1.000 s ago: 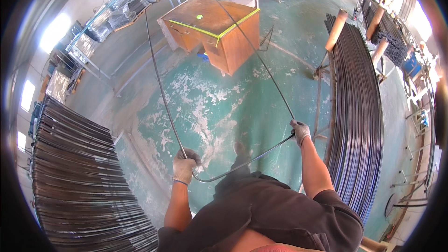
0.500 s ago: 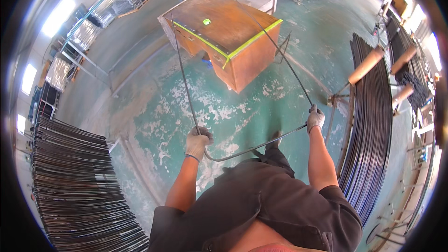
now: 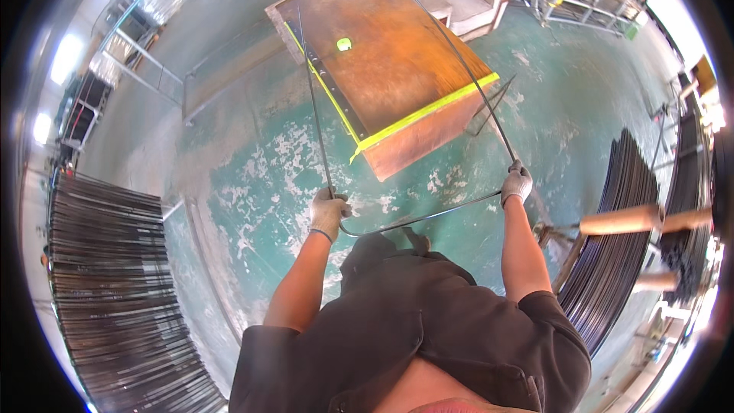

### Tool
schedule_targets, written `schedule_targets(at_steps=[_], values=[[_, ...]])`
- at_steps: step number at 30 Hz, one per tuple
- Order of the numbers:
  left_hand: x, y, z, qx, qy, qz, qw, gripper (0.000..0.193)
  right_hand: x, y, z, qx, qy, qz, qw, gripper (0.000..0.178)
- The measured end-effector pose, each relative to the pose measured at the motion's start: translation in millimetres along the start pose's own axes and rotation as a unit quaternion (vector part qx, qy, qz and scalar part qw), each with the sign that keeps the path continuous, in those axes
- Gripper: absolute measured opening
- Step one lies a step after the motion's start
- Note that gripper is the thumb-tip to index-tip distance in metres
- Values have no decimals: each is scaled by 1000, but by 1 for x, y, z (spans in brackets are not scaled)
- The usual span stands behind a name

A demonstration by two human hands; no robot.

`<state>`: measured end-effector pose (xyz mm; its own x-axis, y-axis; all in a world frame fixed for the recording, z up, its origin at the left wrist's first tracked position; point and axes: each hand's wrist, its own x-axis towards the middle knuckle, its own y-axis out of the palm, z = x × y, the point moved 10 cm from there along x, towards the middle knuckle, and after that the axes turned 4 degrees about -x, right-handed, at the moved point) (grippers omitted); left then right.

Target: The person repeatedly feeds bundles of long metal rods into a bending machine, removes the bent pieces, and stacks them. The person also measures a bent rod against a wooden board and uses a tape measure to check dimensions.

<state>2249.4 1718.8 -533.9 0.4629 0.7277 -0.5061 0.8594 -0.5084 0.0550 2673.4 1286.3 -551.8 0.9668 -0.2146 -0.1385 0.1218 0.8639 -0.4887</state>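
Observation:
A thin dark metal rod frame (image 3: 417, 222), bent into a U, spans between my hands with its two long legs pointing away from me. In a pale work glove, my left hand (image 3: 329, 212) is closed round the left leg just above the bend. My right hand (image 3: 517, 182), gloved too, grips the frame at its right corner. Ahead, the far ends of the legs reach over a worn brown wooden desk (image 3: 413, 53). Yellow-green tape (image 3: 428, 112) runs along its near and left edges, and a small bright green object (image 3: 344, 44) rests on the top.
At my left stands a dense stack of dark frames (image 3: 115, 275). Long dark rods (image 3: 612, 237) are racked at my right beside a brown roll (image 3: 621, 220). Behind the desk is a light-coloured armchair (image 3: 478, 8); a metal rack (image 3: 589, 4) stands farther right.
The desk appears nearer and larger, and the frame's legs now extend over more of its top. My view has shifted forward; both hands keep their hold on the frame.

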Motion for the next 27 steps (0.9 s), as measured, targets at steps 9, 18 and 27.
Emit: schedule_targets(at_steps=[9, 18, 27], values=[[160, 71, -50, 79, 41, -84, 993, 39, 149, 156, 89, 42, -24, 25, 999, 46], [258, 122, -101, 340, 73, -140, 927, 42, 245, 272, 161, -193, -74, 91, 974, 50], [251, 240, -131, 477, 60, -41, 876, 35, 305, 361, 227, -367, -318, 148, 862, 30]])
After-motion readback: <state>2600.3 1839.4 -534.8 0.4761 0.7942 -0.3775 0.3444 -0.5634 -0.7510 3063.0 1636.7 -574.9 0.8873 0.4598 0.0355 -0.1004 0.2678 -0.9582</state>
